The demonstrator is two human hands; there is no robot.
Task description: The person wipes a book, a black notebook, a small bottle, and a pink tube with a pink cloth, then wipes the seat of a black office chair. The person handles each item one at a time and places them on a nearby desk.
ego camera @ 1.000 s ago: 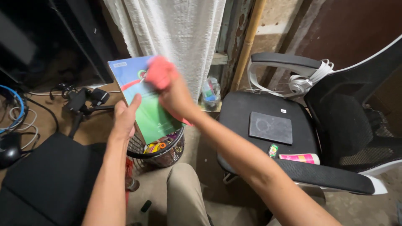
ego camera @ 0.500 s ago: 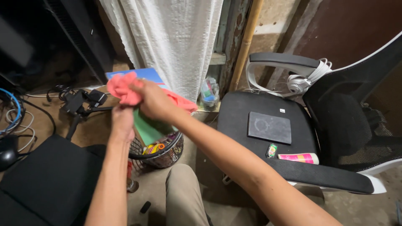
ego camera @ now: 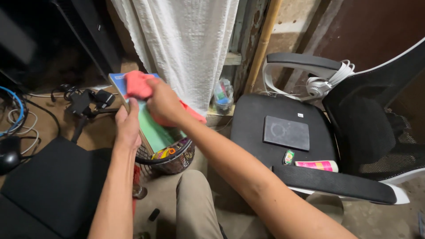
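Note:
My left hand (ego camera: 128, 126) grips the left edge of a thin book (ego camera: 158, 130) with a blue and green cover and holds it upright above a wire basket (ego camera: 170, 160). My right hand (ego camera: 164, 102) presses a bunched pink cloth (ego camera: 138, 84) against the top of the cover. A loose end of the cloth hangs out behind my right wrist.
The wire basket on the floor holds colourful wrappers. To the right, a black office chair (ego camera: 252, 119) carries a dark flat tablet (ego camera: 286, 132), a pink tube (ego camera: 317, 166) and a small green item (ego camera: 288, 157). A white curtain (ego camera: 186, 44) hangs behind; cables (ego camera: 84, 104) lie on the left floor.
My right hand has rubbed the pink cloth across the cover, first to the left, then back up towards the top. My left hand shifted its grip slightly along the book's edge.

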